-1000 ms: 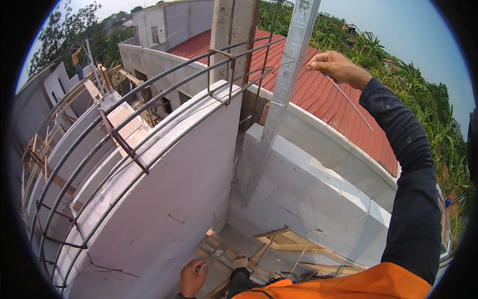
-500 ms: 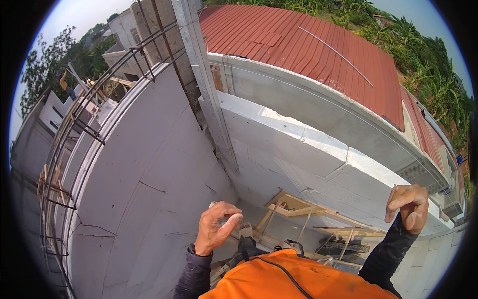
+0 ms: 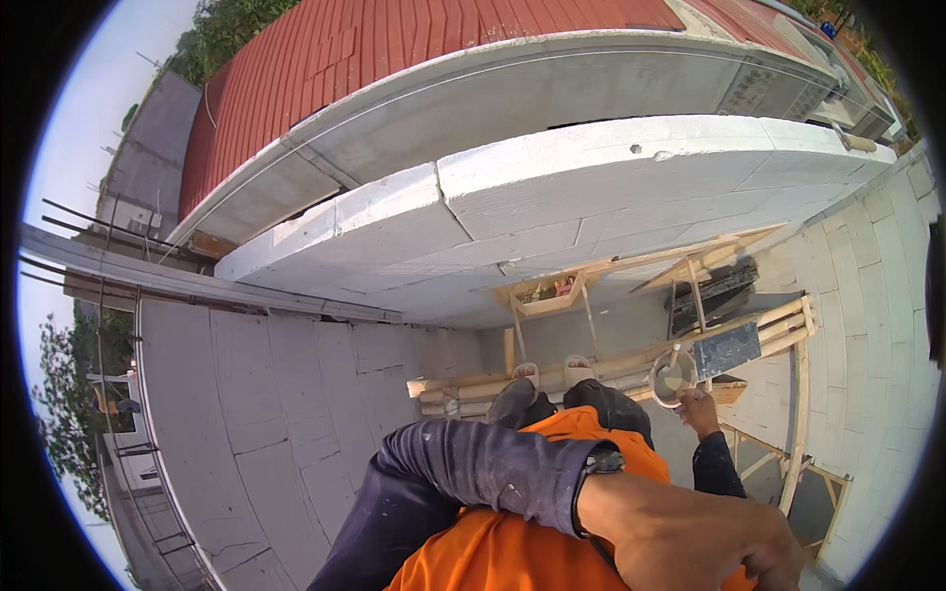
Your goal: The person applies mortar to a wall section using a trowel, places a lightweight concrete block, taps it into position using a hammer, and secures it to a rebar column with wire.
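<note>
My right hand (image 3: 701, 413) reaches down at the right and closes on the near rim of a small round bucket (image 3: 655, 380). A greyish mix shows inside, and a pale stick-like handle (image 3: 675, 354) rises from it. My left forearm, with a dark watch (image 3: 603, 460) at the wrist, crosses in front of my orange shirt. My left hand (image 3: 705, 542) is at the lower right, back upward; its fingers bend down and are mostly hidden. What it touches cannot be made out.
Below my sandalled feet (image 3: 576, 368) runs a scaffold of wooden poles (image 3: 463, 384), with a dark slab (image 3: 727, 349) beside the bucket. A pale block wall (image 3: 611, 172) stands ahead, another wall (image 3: 266, 394) at the left. A wooden trough (image 3: 547, 305) sits lower down. Beyond is a red metal roof (image 3: 394, 49).
My view has swung right and down. My right hand has gone from raised and empty to the bucket's rim. The left arm has swept right across my body.
</note>
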Demonstrator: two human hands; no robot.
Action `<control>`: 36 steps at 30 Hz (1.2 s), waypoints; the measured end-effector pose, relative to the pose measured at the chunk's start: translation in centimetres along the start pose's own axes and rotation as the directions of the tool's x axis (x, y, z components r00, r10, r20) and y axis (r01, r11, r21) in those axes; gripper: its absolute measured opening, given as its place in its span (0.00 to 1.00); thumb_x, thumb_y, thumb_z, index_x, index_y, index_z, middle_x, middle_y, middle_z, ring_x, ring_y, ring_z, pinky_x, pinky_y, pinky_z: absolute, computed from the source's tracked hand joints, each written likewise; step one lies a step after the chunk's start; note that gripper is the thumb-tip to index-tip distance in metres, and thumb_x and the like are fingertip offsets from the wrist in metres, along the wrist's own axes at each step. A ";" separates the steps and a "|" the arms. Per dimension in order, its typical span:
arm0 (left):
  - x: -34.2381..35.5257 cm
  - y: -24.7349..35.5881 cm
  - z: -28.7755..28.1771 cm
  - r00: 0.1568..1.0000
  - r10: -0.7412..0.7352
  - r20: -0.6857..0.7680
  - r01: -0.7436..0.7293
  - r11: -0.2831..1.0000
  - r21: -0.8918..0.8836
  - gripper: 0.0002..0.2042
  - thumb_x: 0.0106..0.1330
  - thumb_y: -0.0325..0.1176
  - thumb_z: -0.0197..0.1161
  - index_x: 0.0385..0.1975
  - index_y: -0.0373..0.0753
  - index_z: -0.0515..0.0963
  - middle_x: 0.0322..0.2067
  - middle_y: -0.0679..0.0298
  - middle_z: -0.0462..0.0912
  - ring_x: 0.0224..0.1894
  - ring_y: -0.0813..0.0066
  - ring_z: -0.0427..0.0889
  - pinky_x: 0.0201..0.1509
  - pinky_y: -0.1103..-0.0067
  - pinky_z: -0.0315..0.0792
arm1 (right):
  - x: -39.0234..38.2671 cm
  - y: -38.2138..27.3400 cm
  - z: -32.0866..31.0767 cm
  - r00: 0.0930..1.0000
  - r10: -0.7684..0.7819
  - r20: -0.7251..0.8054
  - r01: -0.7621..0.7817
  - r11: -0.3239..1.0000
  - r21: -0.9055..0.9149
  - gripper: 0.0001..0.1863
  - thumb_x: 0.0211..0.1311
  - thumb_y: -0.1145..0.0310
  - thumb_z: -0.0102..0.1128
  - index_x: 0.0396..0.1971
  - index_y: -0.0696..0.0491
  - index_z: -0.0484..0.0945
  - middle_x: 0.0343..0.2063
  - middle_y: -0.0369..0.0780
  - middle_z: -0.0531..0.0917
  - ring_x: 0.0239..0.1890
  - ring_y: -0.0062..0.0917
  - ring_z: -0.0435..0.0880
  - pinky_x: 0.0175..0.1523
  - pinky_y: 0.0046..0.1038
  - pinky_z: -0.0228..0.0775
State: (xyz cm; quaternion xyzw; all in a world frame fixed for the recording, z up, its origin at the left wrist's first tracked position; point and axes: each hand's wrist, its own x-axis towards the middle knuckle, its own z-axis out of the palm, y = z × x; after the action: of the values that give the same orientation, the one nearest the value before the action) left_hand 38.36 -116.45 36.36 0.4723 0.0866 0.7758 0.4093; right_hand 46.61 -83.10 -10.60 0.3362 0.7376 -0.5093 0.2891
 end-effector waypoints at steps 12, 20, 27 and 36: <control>-11.8 -2.5 -12.6 0.592 -0.327 -0.736 0.758 0.536 0.372 0.18 0.77 0.43 0.64 0.27 0.39 0.75 0.35 0.57 0.85 0.41 0.69 0.80 0.51 0.72 0.70 | -18.5 22.1 16.4 0.800 0.600 -0.005 -0.278 0.378 0.883 0.10 0.73 0.62 0.64 0.46 0.50 0.79 0.25 0.37 0.82 0.18 0.23 0.76 0.22 0.28 0.68; -15.6 5.7 -16.2 0.546 0.150 -0.824 0.794 0.219 0.567 0.22 0.86 0.48 0.52 0.27 0.41 0.73 0.29 0.66 0.76 0.37 0.77 0.73 0.48 0.75 0.69 | -20.5 27.5 37.5 0.915 0.391 0.097 -0.362 0.691 0.625 0.17 0.69 0.57 0.67 0.49 0.53 0.86 0.36 0.42 0.90 0.28 0.31 0.89 0.27 0.36 0.83; -7.5 1.0 -19.2 0.792 -0.056 -0.609 0.599 -0.123 0.791 0.15 0.85 0.40 0.49 0.41 0.36 0.77 0.39 0.62 0.77 0.44 0.70 0.77 0.57 0.68 0.73 | -19.7 21.8 32.9 0.922 0.384 -0.049 -0.236 0.658 0.715 0.19 0.65 0.56 0.70 0.47 0.56 0.85 0.36 0.45 0.91 0.32 0.34 0.90 0.36 0.38 0.82; -1.4 -5.8 -24.4 0.815 -0.181 -0.551 0.459 -0.379 0.804 0.19 0.73 0.25 0.58 0.63 0.38 0.76 0.61 0.56 0.79 0.61 0.59 0.79 0.58 0.64 0.76 | -14.8 28.3 18.1 0.730 0.684 -0.010 -0.096 0.117 0.988 0.18 0.72 0.58 0.62 0.56 0.51 0.82 0.33 0.40 0.89 0.27 0.25 0.85 0.31 0.32 0.81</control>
State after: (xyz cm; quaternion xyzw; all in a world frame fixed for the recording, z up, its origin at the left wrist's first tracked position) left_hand 22.27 -107.54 19.29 0.4836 0.8250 0.2826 0.0756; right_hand 79.45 -95.93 -20.66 0.7395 0.1911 -0.6443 -0.0375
